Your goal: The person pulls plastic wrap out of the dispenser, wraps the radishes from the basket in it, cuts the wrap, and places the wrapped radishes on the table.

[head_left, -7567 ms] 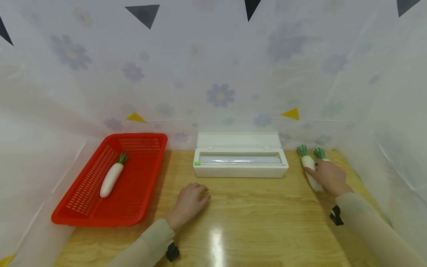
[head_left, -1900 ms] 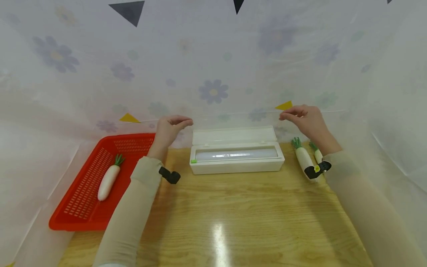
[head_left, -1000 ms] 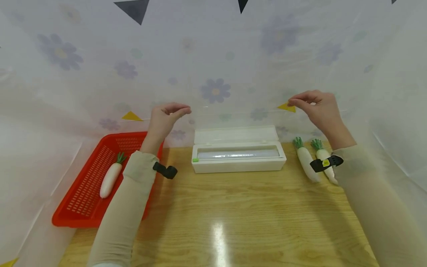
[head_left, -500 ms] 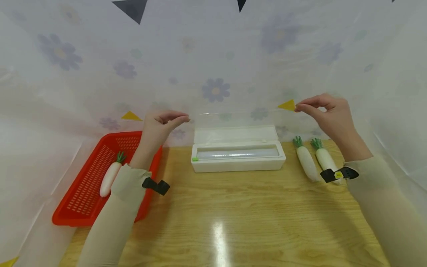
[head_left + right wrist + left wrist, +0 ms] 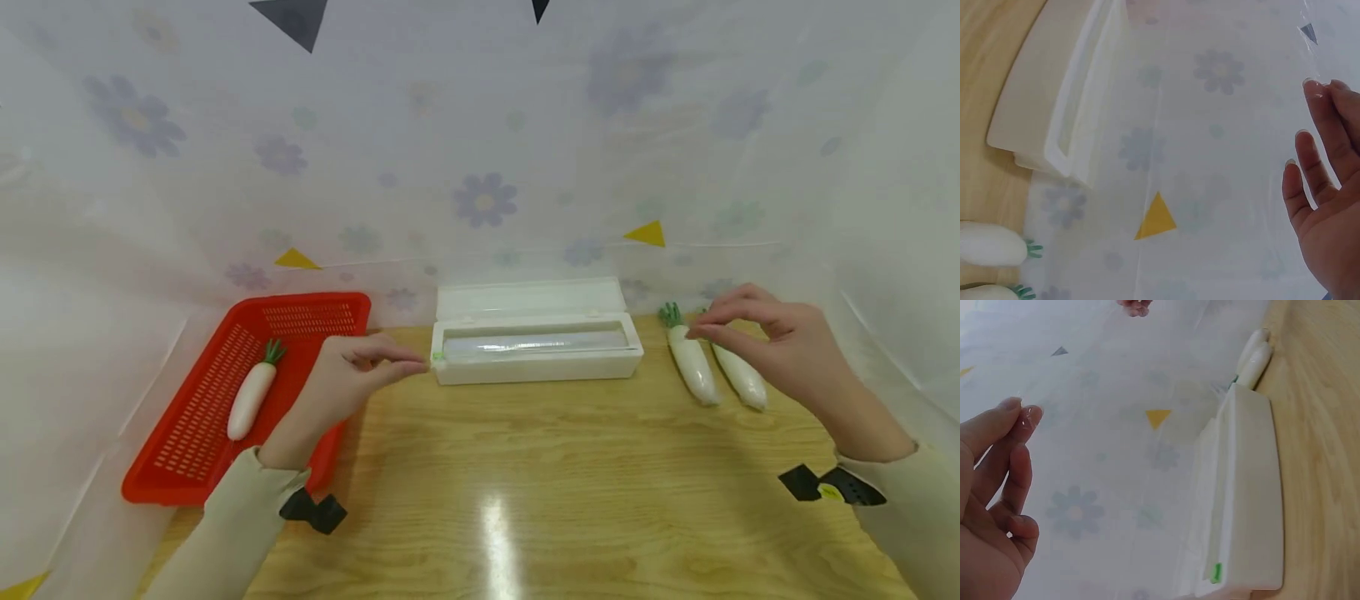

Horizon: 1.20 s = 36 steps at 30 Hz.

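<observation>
My left hand (image 5: 351, 375) pinches the edge of clear cling film between thumb and index finger, just left of the dispenser and low above the table. On the far right, my right hand (image 5: 787, 354) pinches the film (image 5: 1317, 70) with thumb and forefinger, beside two white radishes. The film is nearly invisible between the hands; only glints and creases show at the fingertips in the wrist views. Behind lies a white cling film dispenser (image 5: 536, 369), lid raised, its roll (image 5: 536, 342) inside and a green slider at its left end.
Two white radishes, one nearer (image 5: 693, 367) and one farther right (image 5: 742, 379), lie right of the dispenser; they look shiny. A red basket (image 5: 300, 352) with one white radish (image 5: 252, 400) stands at left. A patterned sheet closes the back and sides.
Earlier the right hand was at the right-hand radishes. Then both hands were raised behind the dispenser, pinching; over the last second they have come down and toward me, spreading slightly apart.
</observation>
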Motion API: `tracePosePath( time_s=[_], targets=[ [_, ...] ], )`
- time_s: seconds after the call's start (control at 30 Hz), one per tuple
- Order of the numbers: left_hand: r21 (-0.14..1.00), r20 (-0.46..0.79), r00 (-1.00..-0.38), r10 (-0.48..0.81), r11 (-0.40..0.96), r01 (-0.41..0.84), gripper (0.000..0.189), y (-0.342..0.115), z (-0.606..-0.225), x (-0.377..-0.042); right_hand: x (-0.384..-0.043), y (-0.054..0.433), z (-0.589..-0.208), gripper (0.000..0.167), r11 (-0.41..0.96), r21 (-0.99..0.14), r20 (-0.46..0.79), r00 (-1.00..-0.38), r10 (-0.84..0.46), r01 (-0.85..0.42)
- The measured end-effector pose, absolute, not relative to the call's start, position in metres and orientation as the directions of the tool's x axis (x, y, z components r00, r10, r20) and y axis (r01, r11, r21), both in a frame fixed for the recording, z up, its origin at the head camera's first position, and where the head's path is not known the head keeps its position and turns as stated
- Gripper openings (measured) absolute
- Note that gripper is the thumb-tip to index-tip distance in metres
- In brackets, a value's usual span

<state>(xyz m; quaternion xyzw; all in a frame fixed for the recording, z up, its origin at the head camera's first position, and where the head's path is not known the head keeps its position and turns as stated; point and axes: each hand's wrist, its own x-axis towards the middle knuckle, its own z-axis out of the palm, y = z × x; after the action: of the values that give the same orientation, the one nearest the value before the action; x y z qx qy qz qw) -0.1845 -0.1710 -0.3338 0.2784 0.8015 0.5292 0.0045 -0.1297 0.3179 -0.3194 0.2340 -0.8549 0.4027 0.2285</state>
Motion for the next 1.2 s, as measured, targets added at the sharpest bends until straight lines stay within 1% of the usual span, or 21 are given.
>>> tracePosePath(
  time_s=[0.1, 0.2, 0.27, 0.3, 0.4, 0.5, 0.57, 0.63, 0.7, 0.77, 0.8, 0.87, 0.9, 0.97, 1.03, 1.1, 1.2],
  targets=[
    [0.850, 0.261, -0.806, 0.531, 0.270, 0.452, 0.010, -0.175, -0.347, -0.172, -0.115, 0.324, -0.336, 0.034, 0.510, -0.562, 0.587, -0.748, -0.308, -0.651],
    [0.853, 0.221, -0.778, 0.589, 0.270, 0.446, 0.012, -0.178, -0.363, -0.160, -0.103, 0.330, -0.353, 0.038, 0.433, -0.541, 0.587, -0.692, -0.420, -0.721],
    [0.851, 0.224, -0.752, 0.621, 0.251, 0.460, 0.013, -0.177, -0.373, -0.153, -0.097, 0.331, -0.363, 0.040, 0.404, -0.516, 0.581, -0.655, -0.484, -0.756],
    [0.849, 0.245, -0.732, 0.636, 0.224, 0.479, 0.015, -0.177, -0.380, -0.150, -0.094, 0.331, -0.368, 0.037, 0.392, -0.504, 0.576, -0.638, -0.511, -0.770],
    [0.818, 0.360, -0.646, 0.673, 0.105, 0.566, 0.017, -0.174, -0.401, -0.142, -0.087, 0.330, -0.384, 0.032, 0.353, -0.480, 0.565, -0.591, -0.576, -0.803],
    [0.760, 0.444, -0.572, 0.690, 0.048, 0.648, 0.019, -0.171, -0.422, -0.134, -0.080, 0.329, -0.402, 0.029, 0.339, -0.464, 0.557, -0.567, -0.607, -0.819],
    [0.705, 0.466, -0.540, 0.701, 0.074, 0.705, 0.020, -0.170, -0.434, -0.129, -0.076, 0.327, -0.415, 0.030, 0.345, -0.465, 0.538, -0.570, -0.621, -0.815],
    [0.624, 0.474, -0.506, 0.720, 0.131, 0.770, 0.021, -0.170, -0.445, -0.125, -0.073, 0.325, -0.428, 0.030, 0.347, -0.455, 0.521, -0.561, -0.643, -0.820],
    [0.532, 0.483, -0.468, 0.740, 0.176, 0.828, 0.022, -0.170, -0.456, -0.123, -0.071, 0.323, -0.440, 0.021, 0.373, -0.431, 0.492, -0.560, -0.667, -0.822],
    [0.440, 0.487, -0.421, 0.765, 0.202, 0.875, 0.022, -0.170, -0.465, -0.123, -0.070, 0.321, -0.452, 0.007, 0.407, -0.378, 0.472, -0.552, -0.688, -0.831],
    [0.408, 0.478, -0.406, 0.779, 0.212, 0.888, 0.021, -0.170, -0.469, -0.122, -0.070, 0.320, -0.458, 0.010, 0.418, -0.343, 0.474, -0.539, -0.696, -0.841],
    [0.368, 0.462, -0.381, 0.801, 0.218, 0.904, 0.018, -0.169, -0.477, -0.121, -0.070, 0.320, -0.468, 0.021, 0.442, -0.290, 0.466, -0.529, -0.709, -0.849],
    [0.347, 0.453, -0.370, 0.811, 0.222, 0.911, 0.017, -0.169, -0.481, -0.121, -0.070, 0.319, -0.473, 0.024, 0.446, -0.264, 0.469, -0.518, -0.716, -0.855],
    [0.324, 0.425, -0.365, 0.828, 0.237, 0.916, 0.015, -0.168, -0.489, -0.120, -0.069, 0.320, -0.481, 0.022, 0.451, -0.227, 0.468, -0.503, -0.727, -0.863],
    [0.310, 0.396, -0.378, 0.836, 0.266, 0.913, 0.013, -0.167, -0.496, -0.119, -0.067, 0.320, -0.488, 0.014, 0.451, -0.208, 0.455, -0.494, -0.741, -0.868],
    [0.301, 0.367, -0.403, 0.839, 0.302, 0.904, 0.010, -0.166, -0.502, -0.117, -0.064, 0.321, -0.492, 0.008, 0.469, -0.186, 0.432, -0.500, -0.751, -0.864],
    [0.309, 0.341, -0.437, 0.832, 0.340, 0.888, 0.008, -0.166, -0.509, -0.114, -0.058, 0.322, -0.497, 0.018, 0.513, -0.152, 0.379, -0.529, -0.759, -0.845]
  ],
)
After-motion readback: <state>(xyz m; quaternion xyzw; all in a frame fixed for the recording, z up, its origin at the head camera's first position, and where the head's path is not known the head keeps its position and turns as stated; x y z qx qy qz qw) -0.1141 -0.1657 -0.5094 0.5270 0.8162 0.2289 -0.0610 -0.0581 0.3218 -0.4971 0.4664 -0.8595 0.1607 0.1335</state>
